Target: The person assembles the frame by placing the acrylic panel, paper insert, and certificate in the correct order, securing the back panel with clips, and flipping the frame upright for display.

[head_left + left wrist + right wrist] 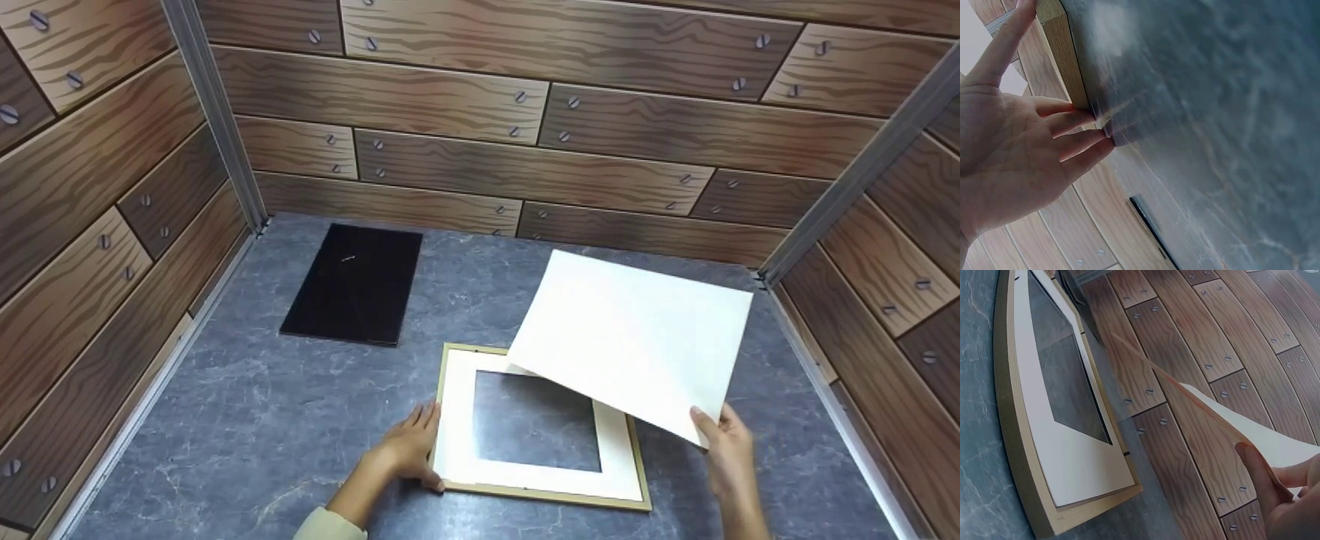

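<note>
A picture frame (551, 495) with a gold wooden edge lies flat, a white mat (517, 471) and a clear pane inside it. My left hand (409, 446) rests against the frame's left side, fingers extended and thumb by the near left corner. In the left wrist view, the fingertips (1103, 135) meet the wooden side down at the tabletop. Between thumb and fingers, my right hand (727, 442) pinches the near right corner of a white board (637, 330). The board is tilted above the frame and hides its far right part. From the right wrist, the board (1207, 410) appears nearly edge-on.
A glossy black rectangular panel (360, 285) lies at the back left of the grey marbled tabletop (225, 420). Wood-patterned walls (450, 112) with metal corner posts (217, 105) enclose the back and both sides.
</note>
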Tool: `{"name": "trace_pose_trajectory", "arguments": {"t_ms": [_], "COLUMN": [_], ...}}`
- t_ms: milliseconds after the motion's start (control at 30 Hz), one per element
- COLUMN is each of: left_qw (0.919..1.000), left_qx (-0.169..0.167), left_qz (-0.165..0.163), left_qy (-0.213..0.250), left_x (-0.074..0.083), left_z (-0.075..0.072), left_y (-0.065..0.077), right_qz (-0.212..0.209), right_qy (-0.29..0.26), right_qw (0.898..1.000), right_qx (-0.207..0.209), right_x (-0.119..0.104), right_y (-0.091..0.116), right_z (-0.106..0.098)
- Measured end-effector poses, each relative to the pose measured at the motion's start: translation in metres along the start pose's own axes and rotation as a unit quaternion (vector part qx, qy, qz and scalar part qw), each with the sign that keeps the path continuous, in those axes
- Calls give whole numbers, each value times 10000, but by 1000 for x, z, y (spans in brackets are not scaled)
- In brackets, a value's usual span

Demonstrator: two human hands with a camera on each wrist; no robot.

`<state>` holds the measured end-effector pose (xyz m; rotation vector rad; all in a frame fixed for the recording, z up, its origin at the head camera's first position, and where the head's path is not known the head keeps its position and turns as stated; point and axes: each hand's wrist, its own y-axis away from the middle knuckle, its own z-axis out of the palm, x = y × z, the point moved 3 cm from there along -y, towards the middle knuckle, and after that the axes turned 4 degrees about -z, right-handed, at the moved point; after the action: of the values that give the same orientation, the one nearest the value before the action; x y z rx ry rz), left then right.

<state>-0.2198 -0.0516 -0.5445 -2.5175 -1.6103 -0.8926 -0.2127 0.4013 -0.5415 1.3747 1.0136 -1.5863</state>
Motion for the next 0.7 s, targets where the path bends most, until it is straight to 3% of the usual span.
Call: {"name": "trace_pose_trajectory", "arguments": {"t_ms": [100, 233, 433, 700], "left_qw": [10000, 10000, 10000, 10000], "left_qx": [-12, -22, -1, 55], "left_qz": [-15, -31, -26, -30], "left_qy": [-21, -48, -29, -1], "left_x": [0, 0, -1, 0], "left_z": [1, 1, 2, 1], "left_y": [0, 1, 0, 0], "right_qz": [239, 761, 1283, 1504], "right_qy": [-161, -104, 309, 355], "right_qw": [9991, 9964, 9902, 9859], "right_qx": [-302, -364, -461, -646], "right_x": [-29, -43, -32, -15], "right_y": [22, 36, 39, 44], "right_z": [21, 36, 38, 41]}}
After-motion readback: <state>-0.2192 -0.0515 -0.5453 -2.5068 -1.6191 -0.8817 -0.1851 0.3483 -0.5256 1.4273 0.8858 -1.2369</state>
